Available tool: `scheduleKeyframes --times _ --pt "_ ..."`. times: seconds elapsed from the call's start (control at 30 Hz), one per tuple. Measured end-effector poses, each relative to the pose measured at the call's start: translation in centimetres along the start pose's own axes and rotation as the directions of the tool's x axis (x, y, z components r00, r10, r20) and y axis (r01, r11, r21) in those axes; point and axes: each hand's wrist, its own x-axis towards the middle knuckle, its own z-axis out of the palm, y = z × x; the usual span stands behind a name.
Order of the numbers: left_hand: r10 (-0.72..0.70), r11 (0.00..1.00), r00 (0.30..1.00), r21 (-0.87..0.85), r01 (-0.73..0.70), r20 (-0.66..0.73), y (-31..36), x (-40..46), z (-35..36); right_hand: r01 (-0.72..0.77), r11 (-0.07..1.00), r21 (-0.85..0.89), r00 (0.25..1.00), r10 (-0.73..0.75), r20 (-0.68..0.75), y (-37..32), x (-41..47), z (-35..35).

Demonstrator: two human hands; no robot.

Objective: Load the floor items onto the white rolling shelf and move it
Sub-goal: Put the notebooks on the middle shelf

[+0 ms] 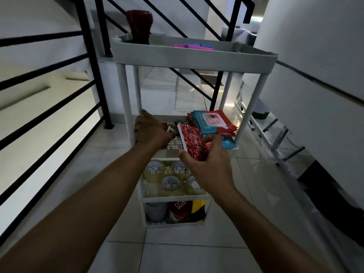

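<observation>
- Two bare forearms reach forward and down from the bottom of the view toward the white rolling shelf [194, 58], which stands on the tiled floor [197, 259] beside a black stair railing [49, 91].
- Right hand [208, 170] pinches a red patterned packet [194, 141] between thumb and fingertips, holding it tilted over the front edge of the second tier.
- Left hand [151, 131] sits just left of that packet, over the same tier, its fingers curled; whether they grip anything there cannot be told.
- Below the hands, the third tier holds rolls of clear tape [171, 182]; the bottom tier holds a red pouch [180, 210] and other items too dim to make out.
- Behind the red packet, on the far right of the second tier, lies a stack of wipe packs [213, 122], red and teal, touching one another.
- Top tier, farthest up, carries a dark red vase [139, 24] at its left corner and flat pink and blue pieces [193, 46] near the middle.
- A folded metal ladder [275, 134] leans along the right wall, well apart from the shelf.
</observation>
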Motion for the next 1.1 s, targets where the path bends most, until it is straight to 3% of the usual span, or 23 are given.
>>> scheduleKeyframes --times 0.13,0.2,0.3,0.37,0.43,0.5,0.6,0.67,0.77,0.97,1.1 --pt "0.149 0.988 0.984 0.029 -0.152 0.098 -0.4 -1.0 -1.0 -0.041 0.999 0.018 0.999 0.04 0.028 0.0 -0.3 0.4" --pt "0.25 0.968 0.966 -0.051 -0.247 0.06 -0.8 -2.3 -1.8 -0.059 0.998 0.021 0.998 0.058 0.03 -0.1 -0.5 0.6" --pt "0.425 0.844 0.868 -0.234 -0.483 -0.256 -3.1 -6.5 -3.0 -0.08 0.997 0.021 0.997 0.079 0.016 -0.5 -0.8 0.7" --pt "0.499 0.739 0.737 -0.221 -0.637 -0.456 -5.5 -8.9 -3.5 -0.07 0.998 0.004 0.997 0.07 0.012 -0.7 -0.8 0.8" --pt "0.523 0.691 0.633 -0.151 -0.707 -0.57 -8.1 -9.8 -3.9 -0.044 0.998 -0.042 0.999 0.045 0.024 -0.7 -0.9 1.1" --pt "0.441 0.729 0.667 -0.194 -0.656 -0.601 -9.8 -9.3 -4.4 -0.039 0.997 -0.073 0.998 0.043 0.053 -0.7 -0.8 1.5" --pt "0.335 0.779 0.837 -0.372 -0.505 -0.434 -10.5 -7.1 -5.0 -0.02 0.992 -0.121 0.998 0.028 0.063 -1.2 -0.5 2.4" --pt "0.373 0.747 0.884 -0.474 -0.465 -0.28 -10.0 -5.5 -5.3 -0.006 0.986 -0.168 0.997 0.018 0.069 -1.8 0.3 3.3" --pt "0.304 0.674 0.934 -0.65 -0.35 -0.189 -9.4 -3.6 -4.9 -0.015 0.98 -0.196 0.994 0.035 0.099 -2.9 1.9 4.8" --pt "0.325 0.649 0.912 -0.643 -0.407 -0.25 -10.0 -2.3 -3.2 0.029 0.879 -0.477 0.997 0.007 0.073 -4.4 5.7 8.0" --pt "0.338 0.619 0.908 -0.668 -0.413 -0.248 -10.4 -2.0 -3.2 0.023 0.856 -0.517 0.997 0.018 0.075 -4.8 7.7 9.7"
